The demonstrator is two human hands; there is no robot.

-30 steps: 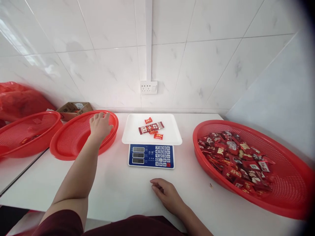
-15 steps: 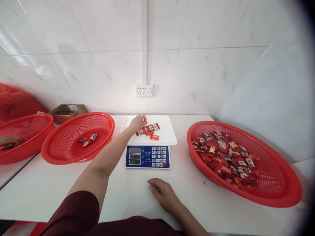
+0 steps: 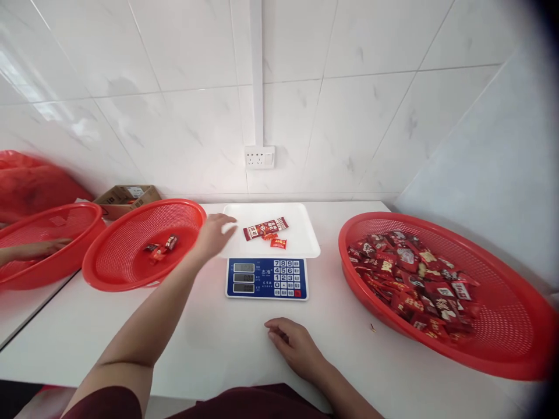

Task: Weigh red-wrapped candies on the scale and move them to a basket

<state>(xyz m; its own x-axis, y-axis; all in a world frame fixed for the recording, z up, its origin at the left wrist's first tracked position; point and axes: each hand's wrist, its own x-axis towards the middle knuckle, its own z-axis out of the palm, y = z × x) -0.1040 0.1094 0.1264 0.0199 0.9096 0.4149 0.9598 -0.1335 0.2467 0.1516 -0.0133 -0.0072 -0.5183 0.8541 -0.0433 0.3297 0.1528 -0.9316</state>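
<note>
My left hand [image 3: 216, 234] is over the left edge of the scale's white tray [image 3: 301, 233], beside the left red basket. Its fingers are stretched and apart, with nothing seen in them. On the tray lie a long dark red snack packet [image 3: 265, 228] and small red wrapped packets [image 3: 278, 243]. Below the tray is the scale's blue keypad panel [image 3: 266, 279]. My right hand [image 3: 294, 346] rests on the white table in front of the scale, fingers curled in and no object visible in it. A few wrapped packets [image 3: 159, 253] lie in the left red basket [image 3: 117, 256].
At the right stands a large red basket [image 3: 515, 326] with many wrapped packets [image 3: 414, 285]. Another person's hand [image 3: 46, 248] reaches into a far-left basket [image 3: 78, 233]. A cardboard box [image 3: 127, 201] and a red bag [image 3: 39, 180] are behind. A tiny scrap [image 3: 372, 328] lies on the table.
My left hand has moved left from the packets on the tray, and its fingers have spread. The small red packet at its fingertips is gone from the tray. My right hand stays put.
</note>
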